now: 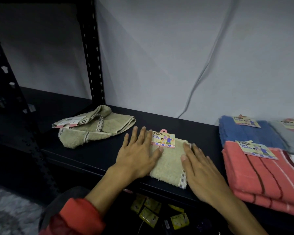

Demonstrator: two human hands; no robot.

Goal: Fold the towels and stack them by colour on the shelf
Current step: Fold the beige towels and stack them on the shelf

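Towels: one folded beige towel [168, 164] on shelf [95, 155], pressed flat by left hand [137, 154] and right hand [203, 170], fingers straight, gripping nothing. Coral stack [261, 180] and blue towel [246, 132] sorted. Crumpled beige towel [93, 128] remains unfolded.

It looks like a shop or its stockroom. A black metal shelf [159, 119] on slotted uprights [92, 53] stands against a plain white wall [159, 56]. On the shelf lie towels still carrying printed "Face Towel" retail tags [163, 139]. Below the shelf sit small yellow packets [148, 216] of goods.
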